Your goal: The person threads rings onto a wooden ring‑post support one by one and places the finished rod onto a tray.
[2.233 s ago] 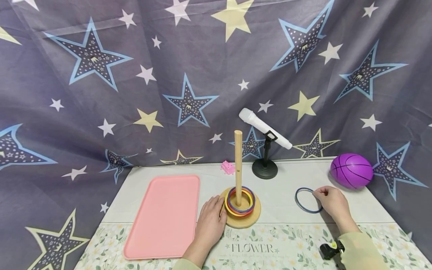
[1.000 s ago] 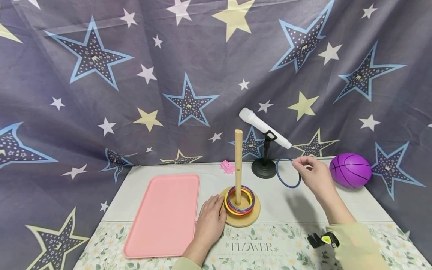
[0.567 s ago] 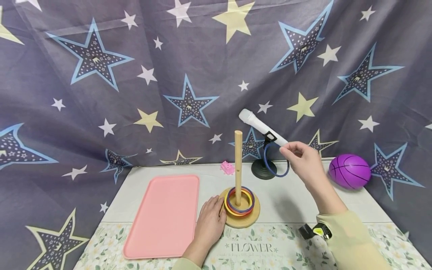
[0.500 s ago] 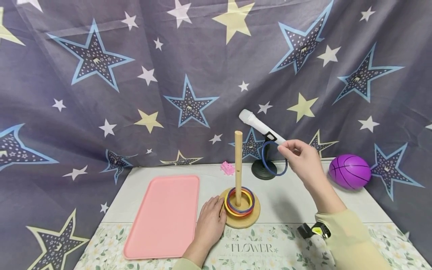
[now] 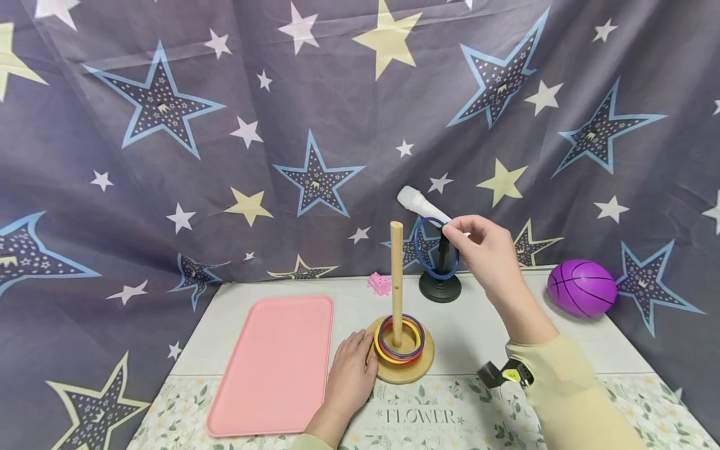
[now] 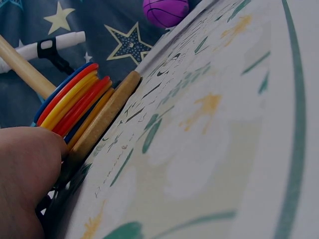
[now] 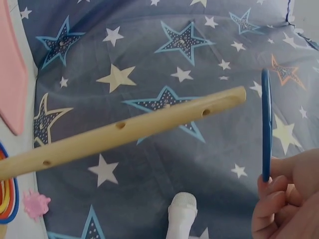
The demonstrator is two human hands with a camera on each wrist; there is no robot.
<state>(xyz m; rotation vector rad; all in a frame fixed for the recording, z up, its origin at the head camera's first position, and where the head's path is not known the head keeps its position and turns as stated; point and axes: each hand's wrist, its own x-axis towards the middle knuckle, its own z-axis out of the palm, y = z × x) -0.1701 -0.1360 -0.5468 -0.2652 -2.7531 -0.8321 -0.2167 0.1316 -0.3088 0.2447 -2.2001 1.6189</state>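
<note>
My right hand (image 5: 486, 250) pinches a blue ring (image 7: 266, 124) between thumb and fingers, raised above the table. In the head view that ring hangs just right of the upper wooden post (image 5: 397, 281), in front of the microphone stand. The right wrist view shows it on edge, a little apart from the post's tip. Several coloured rings (image 6: 65, 102), blue, red and yellow, lie stacked around the post's foot on a round wooden base (image 5: 405, 375). My left hand (image 5: 351, 372) rests with fairly straight fingers at the base's left edge.
A pink tray (image 5: 272, 362) lies on the left of the table. Behind the post are a small pink toy (image 5: 379, 284) and a white microphone (image 5: 419, 201) on a black stand (image 5: 440, 289). A purple ball (image 5: 582, 288) sits at the back right, before a star-patterned curtain (image 5: 337, 62).
My right hand has lifted the blue ring off the table at the right and carried it up and left toward the post. My left hand has stayed at the base.
</note>
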